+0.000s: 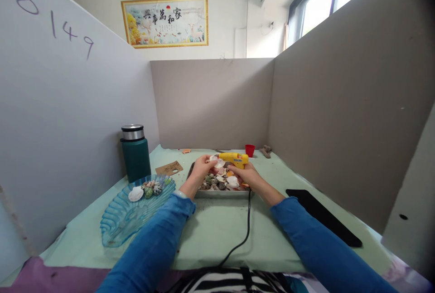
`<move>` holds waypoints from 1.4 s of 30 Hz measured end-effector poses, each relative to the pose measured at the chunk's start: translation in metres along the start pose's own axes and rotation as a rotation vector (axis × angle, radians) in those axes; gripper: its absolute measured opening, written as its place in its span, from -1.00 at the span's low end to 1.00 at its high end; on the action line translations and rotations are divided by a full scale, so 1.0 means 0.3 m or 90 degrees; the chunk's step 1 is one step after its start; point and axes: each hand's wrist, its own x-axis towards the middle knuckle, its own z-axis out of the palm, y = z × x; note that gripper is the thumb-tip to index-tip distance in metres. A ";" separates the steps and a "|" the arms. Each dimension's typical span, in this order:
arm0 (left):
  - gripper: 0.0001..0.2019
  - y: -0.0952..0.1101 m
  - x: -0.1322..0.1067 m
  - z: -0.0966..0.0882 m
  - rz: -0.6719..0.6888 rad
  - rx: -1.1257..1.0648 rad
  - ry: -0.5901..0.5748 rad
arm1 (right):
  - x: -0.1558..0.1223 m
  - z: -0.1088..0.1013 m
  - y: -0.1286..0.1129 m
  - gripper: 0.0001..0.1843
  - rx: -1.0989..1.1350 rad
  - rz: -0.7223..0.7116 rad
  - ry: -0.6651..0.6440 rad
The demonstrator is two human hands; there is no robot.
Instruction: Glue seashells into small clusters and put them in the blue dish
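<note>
My left hand (203, 168) pinches a white seashell (218, 161) above a metal tray (222, 194). In my right hand (247, 174) is a yellow hot glue gun (234, 158), its nozzle pointing left at the shell. Whether the tip touches the shell, I cannot tell. The tray below both hands holds many mixed seashells (221, 179), pale, orange and dark ones. A black cord (248, 220) runs from the glue gun down towards my body. To the left lies a blue fluted glass dish (124, 222) with a white scallop shell (136, 193) and several small shells (152, 188) on it.
Behind the dish stands a green bottle (136, 157). A brown card (169, 168) lies next to it. At the back are a red cup (249, 150), a piece of driftwood (265, 151) and an orange scrap (186, 151). A black flat slab (322, 216) lies right. Partitions enclose three sides.
</note>
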 end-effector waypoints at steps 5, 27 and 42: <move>-0.70 -0.008 0.005 -0.006 0.002 -0.001 -0.005 | -0.007 0.003 -0.009 -0.65 0.008 0.006 0.014; -0.72 0.005 -0.002 -0.007 0.019 -0.007 0.032 | 0.001 -0.012 0.007 -0.58 0.097 0.039 -0.037; -0.73 0.018 -0.006 -0.007 0.014 -0.040 0.013 | -0.015 -0.019 -0.018 -0.51 0.115 0.054 -0.098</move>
